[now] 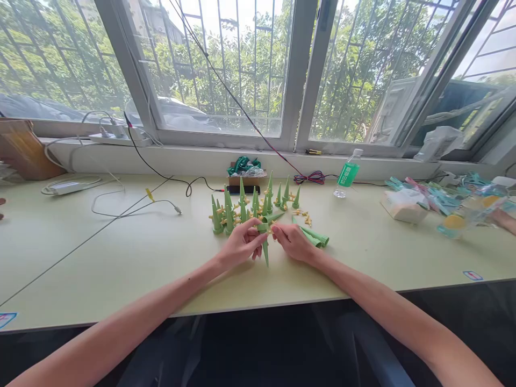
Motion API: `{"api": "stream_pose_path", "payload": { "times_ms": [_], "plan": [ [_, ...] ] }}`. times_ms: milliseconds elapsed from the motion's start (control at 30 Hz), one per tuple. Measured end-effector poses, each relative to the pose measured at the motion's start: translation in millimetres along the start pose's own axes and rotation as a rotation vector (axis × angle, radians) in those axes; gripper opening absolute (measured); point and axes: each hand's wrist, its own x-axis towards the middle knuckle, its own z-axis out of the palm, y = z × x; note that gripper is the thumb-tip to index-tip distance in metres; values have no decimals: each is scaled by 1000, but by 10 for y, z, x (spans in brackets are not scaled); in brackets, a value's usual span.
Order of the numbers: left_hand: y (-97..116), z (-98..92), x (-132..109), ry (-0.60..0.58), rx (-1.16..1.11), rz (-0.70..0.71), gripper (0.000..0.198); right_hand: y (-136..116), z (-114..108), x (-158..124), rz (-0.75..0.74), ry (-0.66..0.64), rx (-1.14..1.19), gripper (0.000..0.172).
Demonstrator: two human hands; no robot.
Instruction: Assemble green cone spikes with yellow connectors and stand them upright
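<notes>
My left hand (244,240) is closed around a green plastic watering spike (265,253), held with its wide collar up and its point down. Right beside the collar, my right hand (295,241) is closed in a pinch, with a small yellow valve piece (271,229) just showing at the fingertips. Beyond both hands stand several green spikes (216,217) with yellow valves on their sides, tips up. A few loose green spikes (318,235) lie beside my right hand, and loose yellow valves (308,219) lie behind them.
A phone (243,190) and a small cardboard box (258,180) sit behind the spikes. A water bottle (347,174) stands back right, near plastic-wrapped items (453,201) and another person's hand (503,219). Cables (137,201) cross the left of the table (133,269).
</notes>
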Motion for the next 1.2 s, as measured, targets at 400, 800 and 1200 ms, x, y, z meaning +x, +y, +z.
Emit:
{"api": "stream_pose_path", "payload": {
  "times_ms": [400,800,1200],
  "plan": [
    [-58,-5,-22,-23,77,10,29,-5,19,8,33,4,-10,51],
    [112,-27,14,51,-43,-93,32,23,21,0,37,49,171,22],
    [41,-70,4,2,-62,-145,34,65,53,-5,-38,42,156,15]
  ]
}}
